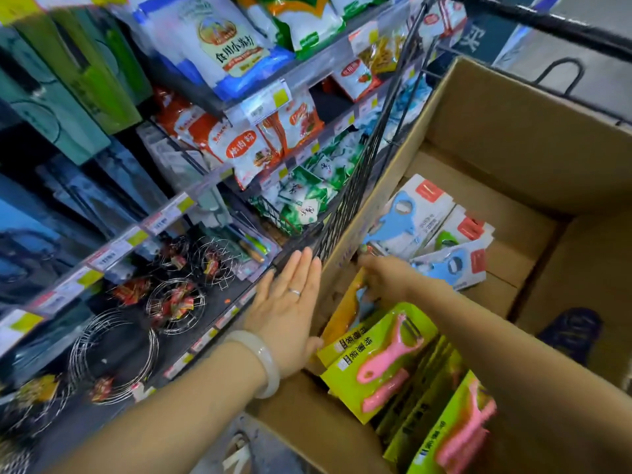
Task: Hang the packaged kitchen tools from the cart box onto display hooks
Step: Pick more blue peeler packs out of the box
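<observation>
Both bare forearms are reaching forward from the bottom edge toward the cardboard box (485, 131), which is sitting in a black wire cart (359, 186). Against the box's near left wall the left hand (290, 309) is lying flat, fingers straight and released, wearing a ring and a pale bangle (265, 360). Inside the box, the right hand (383, 277) is grasping the top edge of a yellow-backed package (345, 309) standing against that same wall. Lime-green cards with pink peelers (379, 357) are lying in the box's near end, under the right forearm. White cards with blue tools (420, 220) are lying deeper in the box, beyond the right hand. Left of the box, store shelves (143, 230) are holding wire racks and food packets.
</observation>
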The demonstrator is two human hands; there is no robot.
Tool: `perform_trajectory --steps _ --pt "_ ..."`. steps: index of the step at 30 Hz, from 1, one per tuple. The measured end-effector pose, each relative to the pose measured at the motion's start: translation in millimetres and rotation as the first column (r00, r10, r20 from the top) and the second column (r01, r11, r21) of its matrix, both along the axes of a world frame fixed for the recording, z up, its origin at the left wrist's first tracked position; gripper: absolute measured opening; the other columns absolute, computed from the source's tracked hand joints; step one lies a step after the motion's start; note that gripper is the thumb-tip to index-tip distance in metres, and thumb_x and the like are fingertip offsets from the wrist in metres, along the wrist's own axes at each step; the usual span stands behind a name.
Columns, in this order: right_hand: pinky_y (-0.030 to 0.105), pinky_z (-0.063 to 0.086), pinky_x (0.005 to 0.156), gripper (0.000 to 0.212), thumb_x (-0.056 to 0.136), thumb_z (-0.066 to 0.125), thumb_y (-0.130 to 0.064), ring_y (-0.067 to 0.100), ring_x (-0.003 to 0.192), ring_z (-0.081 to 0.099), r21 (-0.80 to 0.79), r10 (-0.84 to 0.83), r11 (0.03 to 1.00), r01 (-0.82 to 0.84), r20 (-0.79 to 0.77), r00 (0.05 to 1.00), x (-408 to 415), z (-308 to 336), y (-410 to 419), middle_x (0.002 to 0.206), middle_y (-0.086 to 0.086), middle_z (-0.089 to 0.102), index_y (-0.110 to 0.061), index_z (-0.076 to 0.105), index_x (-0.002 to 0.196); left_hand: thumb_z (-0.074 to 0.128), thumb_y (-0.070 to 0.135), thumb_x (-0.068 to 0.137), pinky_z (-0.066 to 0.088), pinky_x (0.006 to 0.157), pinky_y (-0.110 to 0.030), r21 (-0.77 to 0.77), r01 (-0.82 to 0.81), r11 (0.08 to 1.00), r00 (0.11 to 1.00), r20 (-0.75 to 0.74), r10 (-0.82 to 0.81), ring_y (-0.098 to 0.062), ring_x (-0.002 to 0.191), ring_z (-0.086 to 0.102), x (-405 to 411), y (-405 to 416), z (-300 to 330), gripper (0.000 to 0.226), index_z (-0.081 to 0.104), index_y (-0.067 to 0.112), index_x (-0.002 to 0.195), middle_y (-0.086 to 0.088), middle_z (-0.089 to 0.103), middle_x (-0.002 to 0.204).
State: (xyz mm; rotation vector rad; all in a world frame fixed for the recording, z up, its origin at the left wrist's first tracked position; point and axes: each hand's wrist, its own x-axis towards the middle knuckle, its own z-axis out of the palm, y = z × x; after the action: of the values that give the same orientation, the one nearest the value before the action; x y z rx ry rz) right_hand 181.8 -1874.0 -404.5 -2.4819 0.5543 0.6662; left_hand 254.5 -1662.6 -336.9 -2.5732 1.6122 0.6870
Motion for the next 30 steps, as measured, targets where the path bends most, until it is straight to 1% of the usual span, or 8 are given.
perform_trajectory --steps 7,12,14,17,20,24,28,30 --pt "0.018 0.044 0.063 0.040 0.069 0.078 -0.001 0.013 0.062 0.052 0.067 -0.132 0.991 0.117 0.305 0.943 -25 117 -22 0.069 -0.016 0.054 -0.027 0.049 0.074 0.052 0.061 0.082 -0.010 0.116 -0.043 0.048 -0.003 0.999 0.999 -0.045 0.005 -0.019 0.140 -0.030 3 -6 15 0.110 -0.025 0.012 0.144 -0.004 -0.034 0.151" --pt "0.033 0.047 0.065 0.026 0.065 0.083 -0.008 0.005 0.065 0.053 0.168 -0.188 0.978 0.123 0.462 0.867 -20 191 -3 0.070 -0.003 0.061 -0.014 0.060 0.077 0.067 0.050 0.076 0.013 0.117 -0.031 -0.334 -0.218 0.917 0.926 -0.367 0.087 -0.013 0.145 0.007 -3 -32 46 0.106 0.000 0.015 0.150 0.000 0.006 0.158" --pt "0.039 0.052 0.069 0.027 0.066 0.082 -0.008 0.011 0.069 0.057 0.265 -0.253 0.956 0.125 0.532 0.808 -18 212 7 0.079 0.011 0.065 -0.009 0.061 0.083 0.073 0.037 0.076 0.037 0.097 -0.023 -0.433 -0.453 0.779 0.809 -0.567 0.155 -0.009 0.120 0.043 -6 -37 58 0.084 0.027 0.019 0.143 0.008 0.044 0.132" --pt "0.047 0.054 0.077 0.030 0.066 0.082 -0.010 0.016 0.076 0.062 0.292 -0.317 0.941 0.171 0.585 0.746 -18 224 14 0.085 0.010 0.068 -0.018 0.060 0.085 0.074 0.026 0.078 0.046 0.061 -0.015 -0.482 -0.549 0.684 0.737 -0.665 0.123 -0.006 0.075 0.058 -8 -39 73 0.035 0.054 0.021 0.106 0.011 0.061 0.089" --pt "0.040 0.054 0.083 0.037 0.069 0.081 -0.021 0.017 0.087 0.063 0.252 -0.378 0.926 0.283 0.665 0.645 -25 222 8 0.096 0.002 0.065 -0.022 0.059 0.099 0.074 0.017 0.076 0.053 0.067 -0.031 -0.449 -0.630 0.634 0.637 -0.766 0.091 -0.016 0.075 0.064 -2 -42 82 0.021 0.056 0.024 0.083 0.001 0.066 0.084" --pt "0.022 0.048 0.074 0.015 0.087 0.063 -0.020 0.009 0.076 0.057 0.302 -0.544 0.791 0.532 0.746 0.385 -41 188 -8 0.091 0.002 0.063 -0.012 0.062 0.100 0.073 0.008 0.077 0.052 0.064 -0.024 -0.385 -0.779 0.494 0.516 -0.842 0.156 0.000 0.070 0.064 9 -40 81 0.024 0.058 0.025 0.084 0.011 0.065 0.082" --pt "0.036 0.044 0.083 0.023 0.093 0.051 -0.016 0.032 0.101 0.060 -0.036 -0.315 0.943 0.331 0.231 0.921 -35 87 2 0.109 0.020 0.065 0.000 0.064 0.103 0.072 0.009 0.078 0.051 0.070 -0.032 -0.319 -0.805 0.500 0.492 -0.829 0.264 -0.010 0.077 0.064 12 -26 67 0.023 0.056 0.024 0.082 0.007 0.065 0.083" --pt "0.036 0.039 0.086 0.023 0.093 0.046 -0.011 0.034 0.111 0.055 -0.072 -0.078 0.994 0.076 -0.023 0.997 -26 43 20 0.118 0.023 0.060 0.003 0.061 0.103 0.072 0.009 0.078 0.054 0.070 -0.034 -0.289 -0.789 0.542 0.497 -0.819 0.286 -0.012 0.080 0.066 8 -18 57 0.022 0.057 0.024 0.084 0.006 0.067 0.085"
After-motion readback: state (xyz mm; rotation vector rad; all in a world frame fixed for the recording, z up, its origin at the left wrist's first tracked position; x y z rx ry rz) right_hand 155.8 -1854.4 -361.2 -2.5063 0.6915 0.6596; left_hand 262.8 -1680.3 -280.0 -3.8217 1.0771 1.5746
